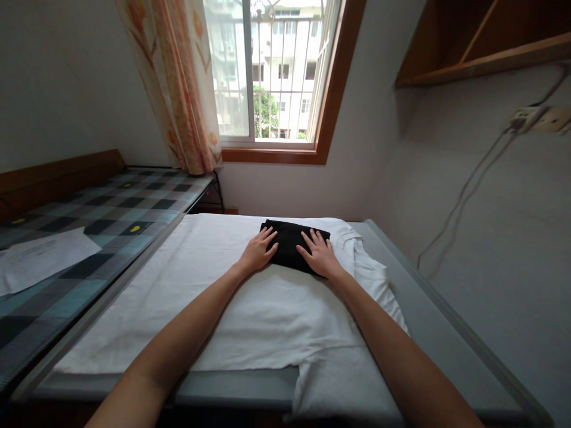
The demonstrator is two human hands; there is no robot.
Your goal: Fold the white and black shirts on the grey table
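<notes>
A folded black cloth [289,245] lies on top of a white T-shirt [232,309] that is spread out flat. My left hand [260,248] rests on the black cloth's left end, fingers apart. On its right end lies my right hand [317,252], palm down with the fingers spread. The shirt's neck and one sleeve are toward the right, and the near sleeve hangs over the table's front edge. Whether the black cloth is a garment I cannot tell.
Under the shirt is a grey table [428,333] against the right wall. To the left, a checked mattress [111,220] carries sheets of paper [49,255]. A curtain [182,89] hangs beside the barred window. A power cable [464,196] runs down the right wall below a wooden shelf [482,59].
</notes>
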